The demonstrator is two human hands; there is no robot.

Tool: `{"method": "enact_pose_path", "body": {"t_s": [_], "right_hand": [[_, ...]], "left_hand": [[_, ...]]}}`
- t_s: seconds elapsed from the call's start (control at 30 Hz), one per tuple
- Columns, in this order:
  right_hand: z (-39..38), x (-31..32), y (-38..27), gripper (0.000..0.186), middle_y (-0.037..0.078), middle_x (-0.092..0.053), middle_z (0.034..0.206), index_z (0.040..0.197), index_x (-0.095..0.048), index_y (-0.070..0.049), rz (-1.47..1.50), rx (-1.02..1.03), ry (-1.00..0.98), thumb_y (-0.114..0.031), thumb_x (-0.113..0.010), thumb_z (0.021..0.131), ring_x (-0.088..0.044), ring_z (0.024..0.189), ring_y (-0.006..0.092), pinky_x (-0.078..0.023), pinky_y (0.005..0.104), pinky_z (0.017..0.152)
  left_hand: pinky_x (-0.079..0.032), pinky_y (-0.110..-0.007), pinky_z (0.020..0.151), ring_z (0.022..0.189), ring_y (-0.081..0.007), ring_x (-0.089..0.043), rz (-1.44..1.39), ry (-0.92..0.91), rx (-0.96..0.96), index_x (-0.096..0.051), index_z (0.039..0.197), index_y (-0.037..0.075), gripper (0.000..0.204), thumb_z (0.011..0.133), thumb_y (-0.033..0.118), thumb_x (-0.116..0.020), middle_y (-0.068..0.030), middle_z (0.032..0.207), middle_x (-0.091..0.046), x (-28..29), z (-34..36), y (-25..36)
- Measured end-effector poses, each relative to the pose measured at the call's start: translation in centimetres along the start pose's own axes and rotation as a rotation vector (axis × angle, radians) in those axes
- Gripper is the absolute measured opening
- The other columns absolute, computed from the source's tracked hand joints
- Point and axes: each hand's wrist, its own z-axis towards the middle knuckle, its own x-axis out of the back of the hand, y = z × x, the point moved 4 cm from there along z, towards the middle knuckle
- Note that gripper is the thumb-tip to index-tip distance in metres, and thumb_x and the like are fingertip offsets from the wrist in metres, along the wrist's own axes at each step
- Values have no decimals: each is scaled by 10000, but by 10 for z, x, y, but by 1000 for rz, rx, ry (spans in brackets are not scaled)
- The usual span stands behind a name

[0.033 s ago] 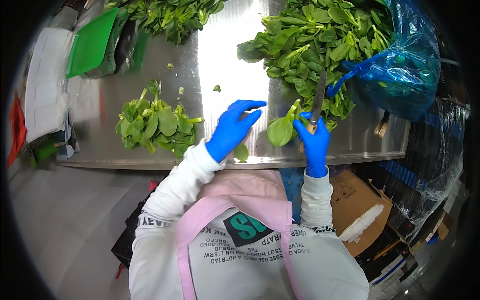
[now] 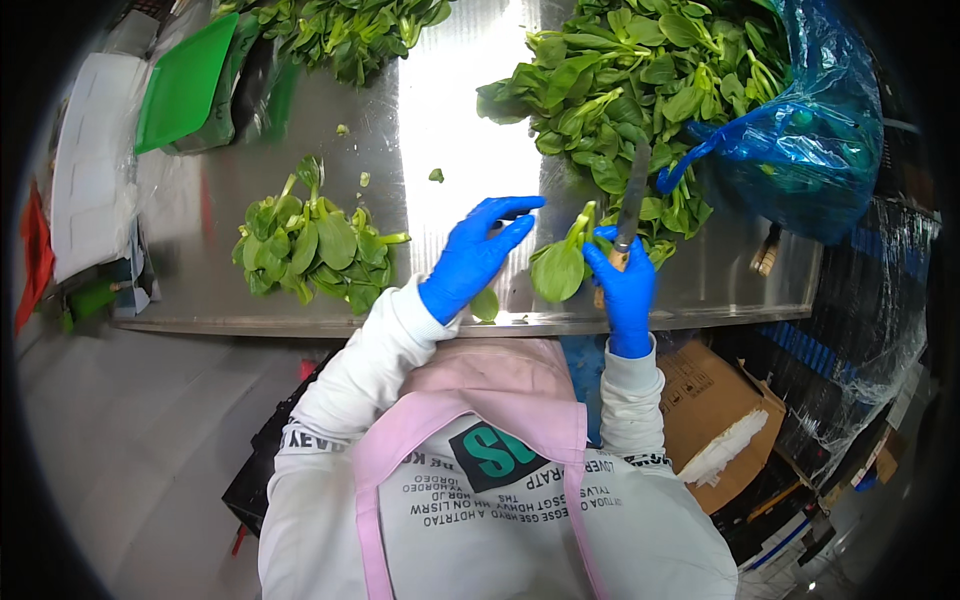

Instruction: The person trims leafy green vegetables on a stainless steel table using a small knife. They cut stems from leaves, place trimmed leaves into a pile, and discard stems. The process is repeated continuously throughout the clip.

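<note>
My right hand [image 2: 628, 290], in a blue glove, grips a knife by its wooden handle, its blade [image 2: 633, 200] pointing away from me. Beside those fingers, a small leafy green stalk [image 2: 560, 268] stands out to the left; whether the fingers also pinch it I cannot tell. My left hand [image 2: 480, 245], also gloved, hovers over the metal table with fingers stretched toward the stalk, holding nothing. Below its wrist lies a loose leaf [image 2: 484, 305]. A large heap of leafy greens [image 2: 650, 85] fills the far right, and a smaller pile [image 2: 315, 245] lies to the left.
A blue plastic bag [image 2: 810, 150] slumps at the right by a second wooden handle [image 2: 766, 250]. Green trays [image 2: 188, 85] stand at the far left, near more greens [image 2: 350, 35]. Leaf scraps [image 2: 436, 175] dot the metal table [image 2: 340, 100]. A cardboard box [image 2: 715, 420] sits below the right edge.
My left hand has shifted slightly right, toward the stalk. My right hand, with the knife, has come a little left and nearer to me; the stalk has moved slightly left.
</note>
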Motion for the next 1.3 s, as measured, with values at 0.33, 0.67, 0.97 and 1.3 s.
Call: {"method": "enact_pose_path", "body": {"t_s": [0.33,0.67,0.97,1.3], "right_hand": [[-23,-35,-20,221,73,-636,833,1017,-592,-50,-171,401,-57,-162,-652,837,-597,669,140,-472,266,584],[-33,-67,-28,235,138,-618,709,931,-616,-66,-475,281,-308,-291,-566,885,-610,590,302,-456,341,499],[-20,-67,20,326,71,-620,705,962,-618,-60,-227,-51,-326,-354,-480,933,-577,580,164,-444,276,537],[-19,-62,26,270,29,-601,759,982,-611,-50,-90,-217,-324,-300,-522,927,-524,643,84,-435,248,590]], "left_hand": [[-490,-280,700,760,-173,-630,270,147,94,-668,977,15,245,816,199,-669,-113,854,-666,3,-21,-9],[-464,-366,586,658,-271,-606,882,155,-239,-679,866,84,187,821,247,-600,-96,729,-631,17,-36,13],[-480,-280,663,698,-142,-599,430,309,-144,-679,1021,53,197,869,145,-593,-69,783,-646,45,-48,24],[-426,-258,875,1012,-172,-559,-295,381,-91,-536,1212,29,393,902,270,-565,-89,1141,-578,156,29,41]]}}
